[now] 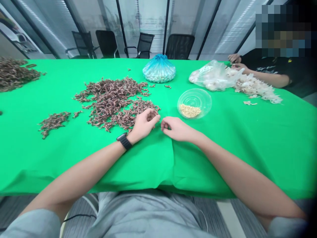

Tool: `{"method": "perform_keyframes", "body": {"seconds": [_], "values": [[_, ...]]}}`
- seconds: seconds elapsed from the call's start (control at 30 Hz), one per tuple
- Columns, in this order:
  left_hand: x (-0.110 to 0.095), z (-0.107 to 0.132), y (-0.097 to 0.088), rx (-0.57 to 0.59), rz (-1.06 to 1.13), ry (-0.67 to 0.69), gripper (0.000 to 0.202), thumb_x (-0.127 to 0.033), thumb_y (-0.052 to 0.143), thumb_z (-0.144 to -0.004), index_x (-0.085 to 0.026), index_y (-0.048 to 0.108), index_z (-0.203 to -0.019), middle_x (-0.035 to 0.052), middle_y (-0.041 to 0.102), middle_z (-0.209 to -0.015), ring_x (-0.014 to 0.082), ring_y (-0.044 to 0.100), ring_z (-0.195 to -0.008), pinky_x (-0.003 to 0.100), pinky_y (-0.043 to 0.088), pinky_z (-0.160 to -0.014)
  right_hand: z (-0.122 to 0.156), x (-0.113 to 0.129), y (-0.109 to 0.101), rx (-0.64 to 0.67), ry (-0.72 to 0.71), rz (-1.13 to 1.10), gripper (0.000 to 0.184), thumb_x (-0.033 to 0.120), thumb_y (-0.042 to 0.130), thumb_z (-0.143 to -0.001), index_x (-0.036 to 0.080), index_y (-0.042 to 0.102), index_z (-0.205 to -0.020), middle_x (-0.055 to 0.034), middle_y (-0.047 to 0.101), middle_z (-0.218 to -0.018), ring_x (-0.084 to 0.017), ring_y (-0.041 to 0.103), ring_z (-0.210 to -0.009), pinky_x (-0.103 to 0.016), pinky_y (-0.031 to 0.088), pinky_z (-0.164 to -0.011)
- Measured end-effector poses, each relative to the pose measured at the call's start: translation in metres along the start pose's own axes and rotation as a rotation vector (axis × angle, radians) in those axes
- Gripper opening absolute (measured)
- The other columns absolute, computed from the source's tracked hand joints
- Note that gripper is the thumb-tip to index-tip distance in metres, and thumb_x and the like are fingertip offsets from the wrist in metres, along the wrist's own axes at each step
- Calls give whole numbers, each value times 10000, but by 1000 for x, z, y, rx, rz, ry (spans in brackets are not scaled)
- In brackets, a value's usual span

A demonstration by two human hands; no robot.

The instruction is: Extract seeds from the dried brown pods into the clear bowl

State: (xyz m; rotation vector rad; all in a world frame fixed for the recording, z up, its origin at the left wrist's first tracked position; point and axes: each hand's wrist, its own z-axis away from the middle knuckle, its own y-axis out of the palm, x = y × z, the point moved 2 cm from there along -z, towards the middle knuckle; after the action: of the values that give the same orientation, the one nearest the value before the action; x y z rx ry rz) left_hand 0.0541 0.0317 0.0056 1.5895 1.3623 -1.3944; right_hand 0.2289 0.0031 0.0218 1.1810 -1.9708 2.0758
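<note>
My left hand [145,125] lies curled at the lower edge of a large heap of small twisted brown pieces [111,102], and a black watch [124,141] circles its wrist. Its fingertips touch the heap, and I cannot tell whether they pinch a piece. My right hand [177,129] rests on the bare green cloth [148,158] with its fingers curled and nothing visible in them. Just beyond it stands a clear round plastic bowl [194,103] holding pale yellow grains [190,110]. A smaller brown patch [53,122] lies left of the large heap.
Another brown heap [15,74] lies at the far left edge. A blue-tied bag of white cloves [158,69] stands at the back. At the right, a co-worker's hands [235,62] work beside a clear plastic bag [213,76] and white papery scraps [255,87]. Black chairs stand behind the table.
</note>
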Motion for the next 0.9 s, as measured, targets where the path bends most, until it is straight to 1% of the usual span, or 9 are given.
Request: {"method": "perform_keyframes", "body": {"seconds": [0.07,0.13,0.23,0.3,0.43,0.6,0.77,0.9], "values": [[-1,0,0,-13,10,0,230,-370,685,-880,-164,594,-927,-11,616,-738,77,554,-525,194,462,-481,-2,-3,4,-37,-15,80,55,162,617,-877,164,660,-843,-39,632,-790,-177,561,-780,-277,378,-704],[-2,0,0,-17,1,3,226,-365,687,-878,-164,596,-926,-13,619,-729,78,556,-515,194,455,-474,-3,-9,3,-69,4,121,113,208,605,-923,163,668,-841,-47,635,-787,-184,563,-786,-285,371,-705],[-2,0,0,-17,-15,9,211,-351,681,-878,-161,599,-922,-10,622,-722,83,564,-509,200,455,-474,-3,-19,-2,-94,26,146,94,196,625,-920,162,695,-868,-53,662,-818,-184,577,-787,-288,371,-712],[-1,-1,0,-17,-16,6,202,-343,679,-876,-163,599,-920,-8,625,-719,84,568,-508,199,455,-475,-2,-20,-5,-77,19,134,72,174,646,-899,166,713,-871,-48,680,-832,-179,589,-784,-284,376,-717],[0,-1,0,-22,-17,7,201,-345,682,-876,-167,598,-915,-11,627,-717,79,567,-506,192,449,-470,-1,-15,-6,-20,-10,81,79,164,671,-875,173,742,-843,-29,683,-800,-153,584,-718,-271,374,-685],[0,-2,0,-17,1,11,208,-343,684,-875,-162,595,-927,-12,629,-733,78,570,-507,195,461,-470,1,-8,-4,-12,-62,28,129,124,670,-851,179,785,-870,-25,683,-796,-141,574,-703,-261,383,-681],[0,-2,0,-13,3,3,198,-330,678,-873,-158,593,-924,-13,623,-725,82,572,-504,202,464,-470,0,-9,-3,-47,-69,5,126,128,676,-856,178,789,-876,-24,679,-808,-131,559,-691,-255,385,-680],[0,-2,0,-11,-4,8,203,-338,679,-875,-158,597,-922,-11,628,-731,81,572,-507,205,469,-480,-1,-10,-2,-58,-83,15,86,149,698,-850,171,779,-869,-25,677,-798,-136,559,-699,-256,384,-681]]}}
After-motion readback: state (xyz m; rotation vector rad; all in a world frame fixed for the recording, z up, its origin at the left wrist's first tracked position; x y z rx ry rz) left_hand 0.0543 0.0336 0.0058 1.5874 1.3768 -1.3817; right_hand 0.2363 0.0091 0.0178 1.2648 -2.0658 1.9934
